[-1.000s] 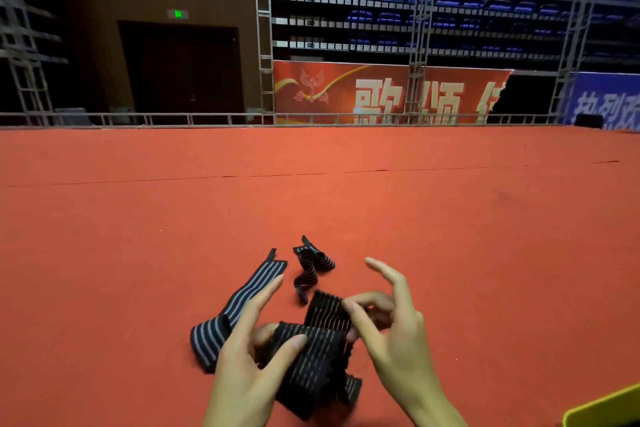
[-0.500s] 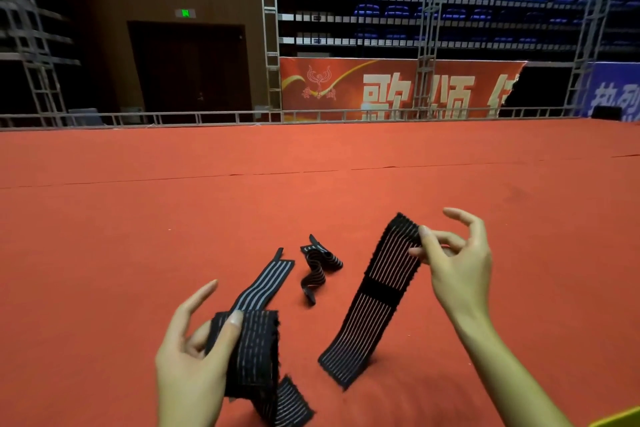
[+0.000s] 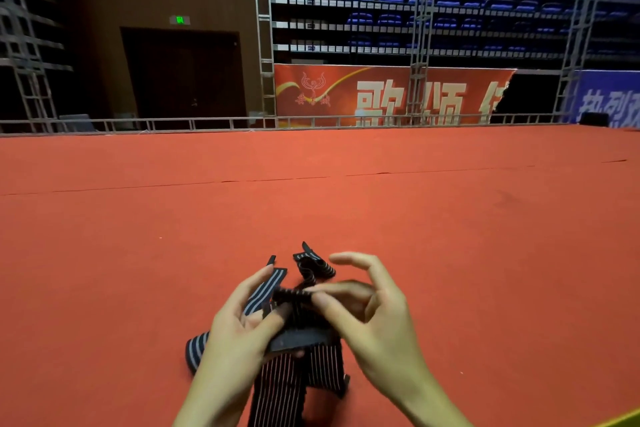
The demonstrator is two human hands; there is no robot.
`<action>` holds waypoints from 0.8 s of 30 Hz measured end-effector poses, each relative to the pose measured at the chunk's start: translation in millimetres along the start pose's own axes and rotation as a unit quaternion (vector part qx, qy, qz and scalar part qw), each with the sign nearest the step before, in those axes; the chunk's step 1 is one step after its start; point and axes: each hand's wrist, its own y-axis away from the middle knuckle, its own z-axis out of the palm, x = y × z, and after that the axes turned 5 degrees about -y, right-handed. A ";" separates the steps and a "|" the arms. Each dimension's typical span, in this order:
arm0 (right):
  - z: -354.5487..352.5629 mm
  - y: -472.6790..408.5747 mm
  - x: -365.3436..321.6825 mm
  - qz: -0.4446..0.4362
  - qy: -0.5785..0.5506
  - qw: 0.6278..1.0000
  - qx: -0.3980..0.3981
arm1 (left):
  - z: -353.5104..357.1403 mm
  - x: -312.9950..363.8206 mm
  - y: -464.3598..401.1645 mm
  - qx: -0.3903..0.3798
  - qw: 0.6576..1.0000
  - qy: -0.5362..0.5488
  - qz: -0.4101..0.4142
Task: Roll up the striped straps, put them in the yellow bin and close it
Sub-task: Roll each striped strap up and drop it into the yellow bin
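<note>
- Low in the middle of the frame, both hands work one black pinstriped strap [image 3: 294, 378], lifted off the red carpet [image 3: 138, 270], probably so its tail hangs free for rolling.
- left hand [image 3: 239, 333] has its fingers curled round the strap's thick dark end, looks like the anchor.
- right hand [image 3: 374, 319] pinches the folded top edge, index finger sticking out free, likely starting the first turn.
- two more striped ones wait just behind: a grey-striped strap [image 3: 263, 291] lying flat, a crumpled strap [image 3: 313, 267] above it.
- yellow bin [image 3: 623, 421] only peeks in at the lower right corner, can't tell if it's open.
</note>
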 end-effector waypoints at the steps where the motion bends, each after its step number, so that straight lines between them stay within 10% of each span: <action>1: -0.2 4.1 2.8 0.003 0.003 1.000 -0.024 | 0.1 1.3 0.2 0.003 1.000 0.001 -0.003; 13: -7.2 18.4 11.4 -0.040 0.061 0.997 -0.002 | 3.2 15.6 15.7 0.014 1.000 -0.024 -0.007; 19: -12.4 0.2 0.8 0.016 0.004 0.997 0.071 | 0.2 4.9 21.0 0.163 0.945 -0.246 0.143; 24: -10.2 -4.9 -8.1 0.031 -0.010 0.998 0.046 | 4.9 13.9 21.5 0.145 0.925 -0.254 0.243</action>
